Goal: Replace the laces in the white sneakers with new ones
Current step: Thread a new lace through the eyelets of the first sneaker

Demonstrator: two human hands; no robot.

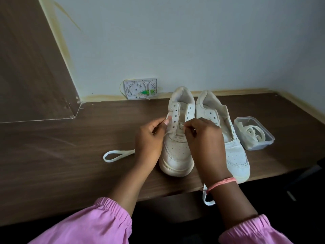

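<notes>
Two white sneakers stand side by side on the brown table (70, 138), toes toward me. The left sneaker (177, 148) has a white lace through its lowest eyelets. My left hand (149, 138) pinches one lace end beside the left eyelet row. My right hand (202, 136) pinches the other lace end over the tongue. One lace loop (116, 155) lies on the table to the left, and another loop (206, 198) hangs over the front edge under my right wrist. The right sneaker (232, 148) has no lace in its eyelets.
A clear plastic box (254, 132) with coiled white laces inside sits to the right of the sneakers. A white wall plate (140, 88) with a green part is fixed low on the wall behind. A wooden panel (29, 67) rises at the left.
</notes>
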